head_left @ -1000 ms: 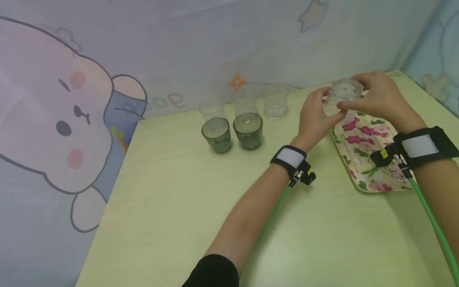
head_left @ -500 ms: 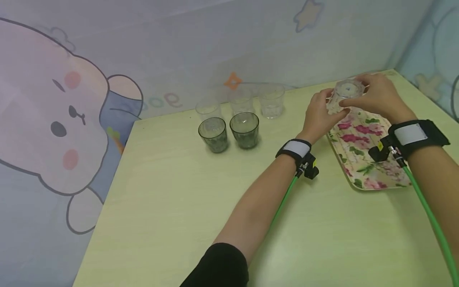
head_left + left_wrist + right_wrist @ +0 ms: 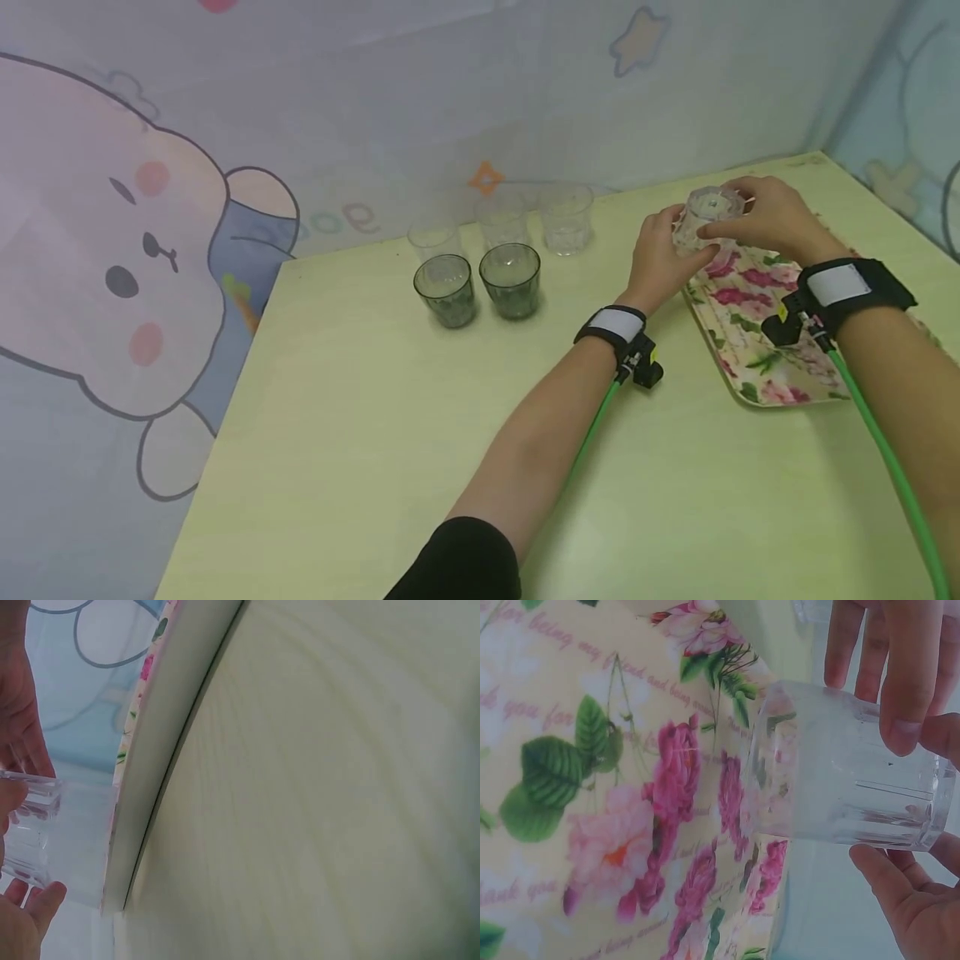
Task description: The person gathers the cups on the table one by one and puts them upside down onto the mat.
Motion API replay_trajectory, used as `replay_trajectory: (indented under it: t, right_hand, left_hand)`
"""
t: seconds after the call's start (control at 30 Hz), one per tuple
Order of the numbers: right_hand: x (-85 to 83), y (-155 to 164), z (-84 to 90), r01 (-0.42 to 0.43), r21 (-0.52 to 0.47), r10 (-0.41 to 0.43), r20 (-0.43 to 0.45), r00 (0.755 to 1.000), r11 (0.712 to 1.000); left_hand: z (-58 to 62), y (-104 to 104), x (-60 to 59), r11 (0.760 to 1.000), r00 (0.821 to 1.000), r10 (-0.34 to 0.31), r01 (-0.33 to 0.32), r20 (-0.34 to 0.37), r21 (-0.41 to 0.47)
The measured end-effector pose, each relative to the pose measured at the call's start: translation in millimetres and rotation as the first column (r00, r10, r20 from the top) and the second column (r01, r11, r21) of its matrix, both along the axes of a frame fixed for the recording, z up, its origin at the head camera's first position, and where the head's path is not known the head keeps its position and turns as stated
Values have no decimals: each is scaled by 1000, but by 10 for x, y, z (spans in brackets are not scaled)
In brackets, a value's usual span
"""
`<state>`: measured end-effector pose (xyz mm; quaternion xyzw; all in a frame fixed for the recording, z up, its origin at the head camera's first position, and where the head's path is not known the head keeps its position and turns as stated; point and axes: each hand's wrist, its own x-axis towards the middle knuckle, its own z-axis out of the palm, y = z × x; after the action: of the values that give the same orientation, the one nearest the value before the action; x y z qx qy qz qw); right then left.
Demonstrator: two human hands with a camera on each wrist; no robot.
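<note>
A: Hands?
B: Both on one clear ribbed plastic cup [image 3: 702,218], upside down, base up. Left hand [image 3: 660,258] curled round its left side, fingers wrapped on the wall. Right hand [image 3: 772,218] pinching the top near the base, thumb and fingertips [image 3: 900,690] pressed on the wall.

A: Cup location?
B: Over the far left corner of the floral rectangular tray [image 3: 765,333], rim down, at or just above the tray surface; contact unclear.

A: Tray?
B: Flat on the pale yellow-green table [image 3: 375,433], right side.

A: Rest?
B: Two dark tinted glasses [image 3: 480,285] side by side mid-table, upright. Three clear plastic cups [image 3: 504,223] in a row behind them, near the cartoon-print wall [image 3: 150,250]. Well apart from the tray.
</note>
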<state>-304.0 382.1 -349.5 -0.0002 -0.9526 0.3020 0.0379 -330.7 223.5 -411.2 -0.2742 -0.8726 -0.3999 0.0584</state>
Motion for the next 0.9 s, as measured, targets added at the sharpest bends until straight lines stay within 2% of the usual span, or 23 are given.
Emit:
replay_trajectory:
  t: [0.27, 0.57, 0.9]
  right_hand:
    - [16, 5, -41, 11, 25, -10, -23, 1000, 1000]
    - [-28, -66, -69, -16, 69, 19, -49, 999, 997]
    - [-49, -124, -65, -39, 66, 41, -28, 999, 997]
  left_hand:
    - [-55, 20, -5, 1000, 1000, -27, 27, 13, 6]
    - [-104, -19, -15, 999, 1000, -12, 11, 20, 36]
    - [-133, -69, 7, 998, 999, 14, -16, 39, 56]
